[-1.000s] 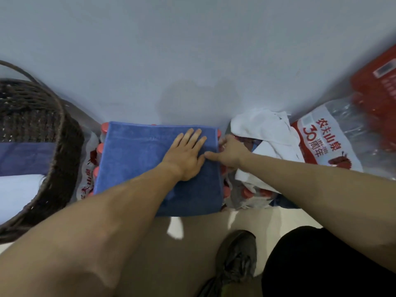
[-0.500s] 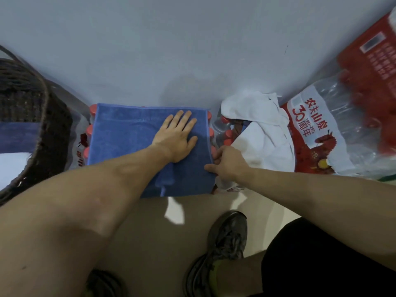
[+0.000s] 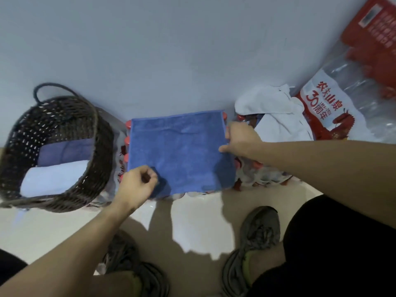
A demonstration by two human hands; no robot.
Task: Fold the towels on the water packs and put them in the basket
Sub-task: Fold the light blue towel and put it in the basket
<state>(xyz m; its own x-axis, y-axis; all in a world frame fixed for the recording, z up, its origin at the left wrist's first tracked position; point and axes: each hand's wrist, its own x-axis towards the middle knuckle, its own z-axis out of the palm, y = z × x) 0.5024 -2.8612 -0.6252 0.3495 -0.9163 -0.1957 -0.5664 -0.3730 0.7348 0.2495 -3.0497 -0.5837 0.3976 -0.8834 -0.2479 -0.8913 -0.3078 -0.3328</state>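
Two hands work one blue towel (image 3: 180, 153), which lies flat on a water pack (image 3: 257, 174) between them; the left hand (image 3: 137, 185) pinches the towel's near left corner with curled fingers, lifting a small dark fold; the right hand (image 3: 240, 140) grips the right edge, its fingers curled under and mostly hidden by the knuckles; left of the left hand stands one dark woven basket (image 3: 100, 138), holding two folded towels, one blue-grey (image 3: 64, 153) and one white (image 3: 55, 179); just beyond the right hand lies one crumpled white towel (image 3: 278, 118), on a second pack whose bottles are barely visible; further right one labelled water pack (image 3: 325, 112) leans at the wall, cut off by the frame edge and blurred; red bottle caps (image 3: 128, 125) peek out along the blue towel's left side, too blurred to count; two grey shoes (image 3: 255, 243) show below the hands.
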